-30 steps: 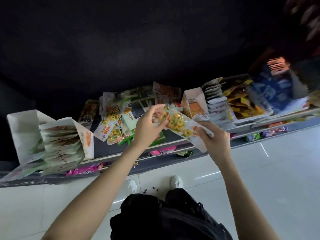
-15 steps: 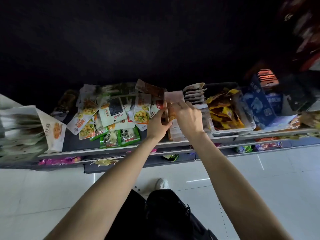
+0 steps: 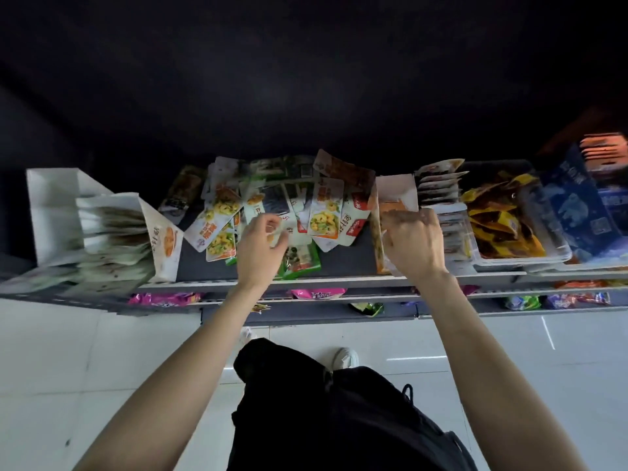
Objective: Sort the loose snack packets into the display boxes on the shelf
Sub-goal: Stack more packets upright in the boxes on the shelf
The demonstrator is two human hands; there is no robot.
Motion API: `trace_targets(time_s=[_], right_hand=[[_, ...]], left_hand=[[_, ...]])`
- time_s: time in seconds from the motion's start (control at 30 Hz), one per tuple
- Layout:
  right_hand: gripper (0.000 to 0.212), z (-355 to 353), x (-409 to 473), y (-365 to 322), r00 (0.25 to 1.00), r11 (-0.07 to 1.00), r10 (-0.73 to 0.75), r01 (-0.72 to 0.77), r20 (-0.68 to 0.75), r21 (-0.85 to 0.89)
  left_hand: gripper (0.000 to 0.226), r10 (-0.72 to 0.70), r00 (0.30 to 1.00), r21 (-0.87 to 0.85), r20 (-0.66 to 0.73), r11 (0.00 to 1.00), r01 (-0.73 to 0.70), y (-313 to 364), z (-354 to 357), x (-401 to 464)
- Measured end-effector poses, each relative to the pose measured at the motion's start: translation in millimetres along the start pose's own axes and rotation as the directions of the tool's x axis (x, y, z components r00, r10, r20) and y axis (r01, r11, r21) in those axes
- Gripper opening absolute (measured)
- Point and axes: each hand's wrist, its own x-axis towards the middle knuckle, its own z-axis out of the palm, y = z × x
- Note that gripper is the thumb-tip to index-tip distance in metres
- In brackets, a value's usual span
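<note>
Head view, looking down on a shelf.

Loose packets: flat foil-and-plastic snack sachets, fanned and overlapping at mid-shelf, between a white box to the left and an orange box to the right. Several show yellow ring snacks; green packets lie nearest the shelf edge. Judged light, thin and floppy, with a slick film that slides when stacked. Best taken by a sealed edge or corner, thumb above and fingers below; a pinch in the middle would likely buckle the packet or drag its neighbours.

Left hand: over the near side of the pile, fingers loosely curled with tips on or just above a packet. Whether it has hold of one, I cannot tell.

Right hand: at the mouth of the orange box, back of the hand to the camera, fingers bent down into the box. What they hold, if anything, is hidden; I cannot tell.

White box: stands open and tilted, filled with pale packets on edge.

Tray: clear, right of the orange box, holding yellow packets. Blue cartons beyond it.

Lower shelf: pink and green packets show under the edge.

Status, judged: sorting part done; most loose packets are unsorted.
</note>
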Motion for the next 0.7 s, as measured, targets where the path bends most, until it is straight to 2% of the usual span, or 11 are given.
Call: trace_targets(time_s=[0.07,0.13,0.23,0.33,0.4,0.53,0.6,0.63,0.7], right_hand=[[0.033,-2,-12,-18,0.980,0.980,0.007,0.034,-0.201,0.198],[0.038,2,-15,-48,0.965,0.955,-0.026,0.101,-0.262,0.278],[0.037,26,-7,-97,0.982,0.936,-0.133,0.168,-0.132,0.310],[0.053,49,6,-132,0.971,0.935,-0.219,0.180,0.096,0.305],[0.060,60,15,-143,0.947,0.945,-0.223,0.152,0.231,0.291],[0.062,74,24,-151,0.918,0.962,-0.212,0.135,0.335,0.238],[0.062,79,25,-152,0.903,0.966,-0.206,0.127,0.376,0.225],[0.062,81,25,-152,0.902,0.968,-0.200,0.123,0.382,0.217],[0.060,84,24,-153,0.913,0.967,-0.190,0.110,0.361,0.231]], left_hand=[[0.036,-0.117,0.993,0.096,-0.032,0.988,0.120,-41,-16,3],[0.052,-0.227,0.974,0.171,-0.004,0.959,0.225,-76,-26,14],[0.073,-0.314,0.935,0.326,0.167,0.912,0.249,-113,-32,33],[0.071,-0.336,0.890,0.456,0.308,0.873,0.172,-126,-24,32],[0.063,-0.265,0.917,0.472,0.299,0.876,0.099,-118,-21,17],[0.030,0.003,0.970,0.420,0.244,0.901,-0.109,-108,-27,-3],[0.017,0.020,0.988,0.375,0.151,0.924,-0.076,-113,-28,2],[0.018,-0.022,0.994,0.355,0.104,0.935,-0.016,-117,-28,6],[0.038,-0.188,0.980,0.279,0.059,0.946,0.165,-117,-29,15]])
